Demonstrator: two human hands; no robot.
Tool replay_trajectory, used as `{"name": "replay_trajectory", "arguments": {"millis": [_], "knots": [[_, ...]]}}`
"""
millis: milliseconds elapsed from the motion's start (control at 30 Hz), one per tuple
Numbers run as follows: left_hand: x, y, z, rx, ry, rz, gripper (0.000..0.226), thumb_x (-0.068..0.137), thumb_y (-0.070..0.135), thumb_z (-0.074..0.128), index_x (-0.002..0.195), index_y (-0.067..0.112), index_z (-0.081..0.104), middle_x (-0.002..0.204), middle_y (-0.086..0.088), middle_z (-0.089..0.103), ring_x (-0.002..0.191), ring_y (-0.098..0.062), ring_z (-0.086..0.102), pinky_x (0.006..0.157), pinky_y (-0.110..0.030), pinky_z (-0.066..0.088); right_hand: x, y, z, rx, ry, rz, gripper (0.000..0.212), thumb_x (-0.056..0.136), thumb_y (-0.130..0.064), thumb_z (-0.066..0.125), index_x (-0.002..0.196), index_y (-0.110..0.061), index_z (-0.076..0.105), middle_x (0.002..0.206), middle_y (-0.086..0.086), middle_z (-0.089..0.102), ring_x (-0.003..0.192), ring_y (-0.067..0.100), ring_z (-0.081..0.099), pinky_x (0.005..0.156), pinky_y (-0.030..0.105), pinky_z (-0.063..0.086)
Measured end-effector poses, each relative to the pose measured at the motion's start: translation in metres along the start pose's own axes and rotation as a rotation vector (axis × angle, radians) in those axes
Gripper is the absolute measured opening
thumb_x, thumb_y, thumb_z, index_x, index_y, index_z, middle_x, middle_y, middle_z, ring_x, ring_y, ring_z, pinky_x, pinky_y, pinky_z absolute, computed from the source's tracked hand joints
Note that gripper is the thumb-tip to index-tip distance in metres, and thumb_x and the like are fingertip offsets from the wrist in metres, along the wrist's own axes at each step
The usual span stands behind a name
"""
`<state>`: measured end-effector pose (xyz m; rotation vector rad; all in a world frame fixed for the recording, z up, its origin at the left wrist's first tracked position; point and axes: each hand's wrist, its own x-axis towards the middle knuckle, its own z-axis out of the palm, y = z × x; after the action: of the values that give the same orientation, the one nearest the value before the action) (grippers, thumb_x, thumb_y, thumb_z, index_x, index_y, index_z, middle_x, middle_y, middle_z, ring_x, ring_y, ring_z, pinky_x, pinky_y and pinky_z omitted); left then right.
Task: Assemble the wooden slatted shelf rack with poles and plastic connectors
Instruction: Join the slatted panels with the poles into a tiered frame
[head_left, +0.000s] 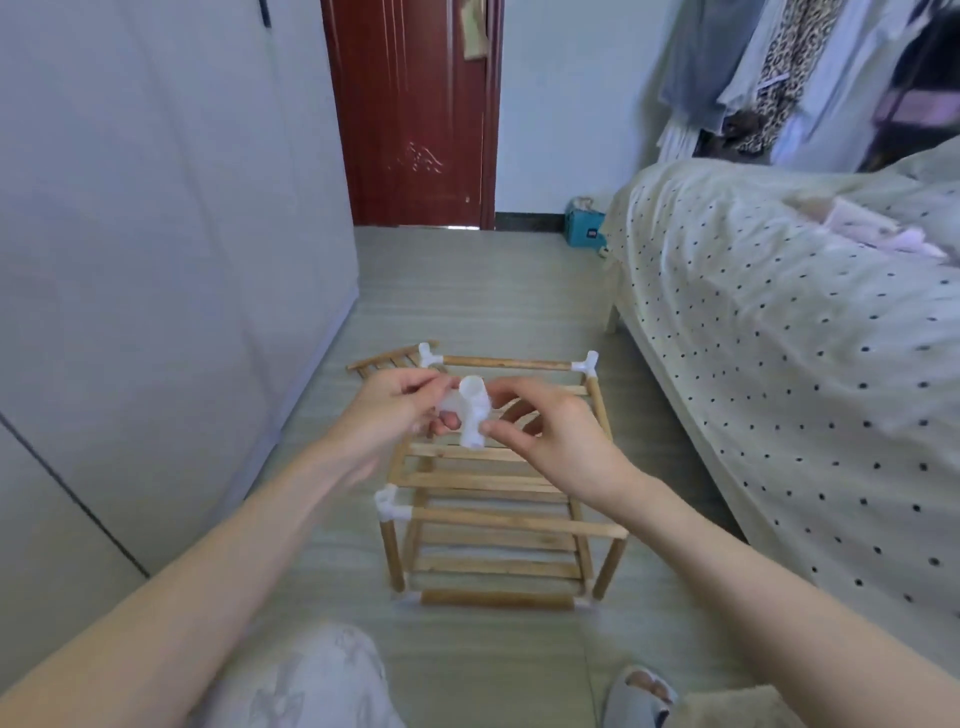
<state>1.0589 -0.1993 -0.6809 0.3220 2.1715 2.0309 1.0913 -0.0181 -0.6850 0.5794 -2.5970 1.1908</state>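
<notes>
Patterned trouser fabric (311, 680) and a grey slipper (641, 693) filled the bottom edge as a person crouched on the pale floor (467, 291) over a part-built wooden rack (493, 488). Both bare hands were raised above the rack's middle, meeting on a white plastic connector (470, 413). The left hand (387, 410) pinched the connector's left branch with curled fingers; the right hand (556, 431) pinched its right side between thumb and forefinger, so both grips were clamped on the same piece, held clear of the frame.

Below, the rack stood on the floor with slatted shelves between upright poles. White connectors capped three of its top corners: far left (430, 356), far right (586, 364) and near left (390, 504). The near right corner (618, 535) showed bare wood. A loose slatted panel (387, 361) lay just behind the rack's far left corner. A polka-dot bedspread (779, 338) covered the bed at right, a red-brown door (415, 104) stood beyond, and clothes (789, 67) hung in the far corner.
</notes>
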Motion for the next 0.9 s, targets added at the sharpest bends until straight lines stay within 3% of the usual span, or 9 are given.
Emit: {"name": "replay_trajectory", "arguments": {"millis": [167, 267, 433, 500, 633, 733, 900], "knots": [[0.009, 0.031, 0.058, 0.032, -0.013, 0.029, 0.013, 0.093, 0.011, 0.055, 0.084, 0.010, 0.063, 0.067, -0.003, 0.063, 0.046, -0.007, 0.053, 0.046, -0.016, 0.042, -0.023, 0.000, -0.039, 0.095, 0.169, 0.041, 0.018, 0.083, -0.020, 0.069, 0.100, -0.015, 0.067, 0.091, -0.003, 0.062, 0.073, 0.002, 0.054, 0.070, 0.008, 0.041], [0.026, 0.031, 0.087, 0.149, 0.008, 0.046, 0.010, 0.095, 0.014, 0.053, 0.098, 0.008, 0.062, 0.076, -0.003, 0.063, 0.056, -0.008, 0.055, 0.052, -0.018, 0.044, -0.032, 0.014, -0.061, -0.027, 0.211, 0.062, 0.017, 0.081, -0.022, 0.071, 0.095, -0.012, 0.067, 0.081, -0.007, 0.057, 0.069, 0.001, 0.050, 0.067, 0.007, 0.036], [0.046, -0.010, 0.114, 0.370, -0.064, 0.019, 0.017, 0.099, 0.013, 0.042, 0.110, 0.020, 0.052, 0.097, 0.003, 0.062, 0.078, -0.010, 0.060, 0.066, -0.020, 0.047, -0.040, 0.071, -0.080, -0.103, 0.146, 0.365, 0.018, 0.085, -0.026, 0.066, 0.083, -0.010, 0.058, 0.074, -0.003, 0.061, 0.072, 0.012, 0.058, 0.065, 0.014, 0.042], [0.049, -0.041, 0.114, 0.527, -0.111, -0.003, 0.019, 0.098, 0.014, 0.045, 0.112, 0.022, 0.055, 0.105, 0.003, 0.063, 0.088, -0.008, 0.058, 0.075, -0.021, 0.044, -0.047, 0.099, -0.077, -0.106, 0.078, 0.492, 0.019, 0.086, -0.027, 0.064, 0.085, -0.010, 0.057, 0.081, 0.006, 0.065, 0.081, 0.022, 0.062, 0.072, 0.028, 0.048], [0.051, -0.099, 0.114, 0.871, -0.265, -0.035, 0.028, 0.096, 0.014, 0.049, 0.123, 0.017, 0.054, 0.122, -0.001, 0.058, 0.105, -0.008, 0.052, 0.086, -0.018, 0.039, -0.055, 0.143, -0.070, -0.164, -0.076, 0.635, 0.020, 0.087, -0.026, 0.062, 0.098, -0.011, 0.055, 0.091, 0.008, 0.065, 0.088, 0.023, 0.062, 0.080, 0.034, 0.052], [0.051, -0.133, 0.124, 1.058, -0.371, -0.013, 0.036, 0.095, 0.020, 0.050, 0.131, 0.018, 0.048, 0.133, -0.003, 0.052, 0.122, -0.017, 0.048, 0.101, -0.031, 0.040, -0.056, 0.166, -0.064, -0.126, -0.073, 0.726, 0.015, 0.086, -0.020, 0.062, 0.096, -0.013, 0.052, 0.089, 0.006, 0.065, 0.086, 0.021, 0.065, 0.082, 0.036, 0.054], [0.050, -0.172, 0.143, 1.285, -0.461, 0.059, 0.039, 0.095, 0.032, 0.049, 0.133, 0.024, 0.042, 0.133, 0.000, 0.050, 0.124, -0.022, 0.045, 0.097, -0.037, 0.037, -0.064, 0.191, -0.043, -0.050, -0.087, 0.798, 0.020, 0.084, -0.017, 0.064, 0.081, -0.021, 0.045, 0.092, 0.005, 0.062, 0.089, 0.022, 0.065, 0.080, 0.034, 0.054]]}}
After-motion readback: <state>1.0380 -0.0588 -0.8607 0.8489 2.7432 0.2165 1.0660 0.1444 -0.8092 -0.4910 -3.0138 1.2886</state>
